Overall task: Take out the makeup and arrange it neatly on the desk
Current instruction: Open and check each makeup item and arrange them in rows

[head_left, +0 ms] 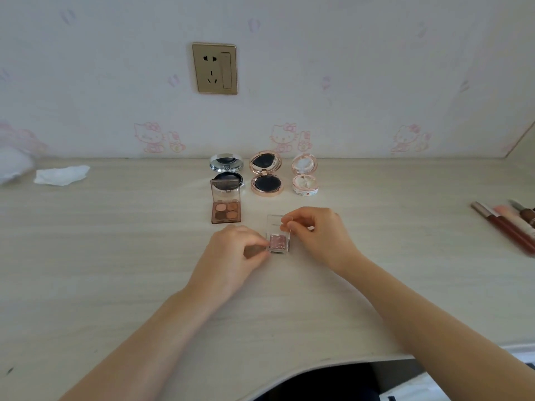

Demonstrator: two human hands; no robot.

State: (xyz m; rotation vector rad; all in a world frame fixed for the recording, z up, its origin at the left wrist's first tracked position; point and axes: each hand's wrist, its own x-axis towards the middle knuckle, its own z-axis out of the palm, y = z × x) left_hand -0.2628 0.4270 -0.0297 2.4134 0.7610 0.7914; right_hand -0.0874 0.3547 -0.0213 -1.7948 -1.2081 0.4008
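While both hands work at the middle of the pale wood-grain desk (115, 241), the scene reads from left to right as follows. A crumpled white tissue (61, 175) lies at far left near the wall. Against the wall stand three open round compacts: a silver compact (226, 169), a rose-gold compact (266, 176) and a small white-and-pink compact (304, 176). Just in front of the silver one rests an open brown eyeshadow quad (226, 204), its clear lid raised. Nearer the camera, the left hand (231, 256) pinches the base of a small clear single eyeshadow case (278, 240), which sits on the desk with its pink pan showing. The right hand (318, 235) pinches the upper edge of the case's raised transparent lid. Several lip-gloss tubes (503, 227) lie together at far right. A gold wall socket (214, 68) is mounted above the compacts.
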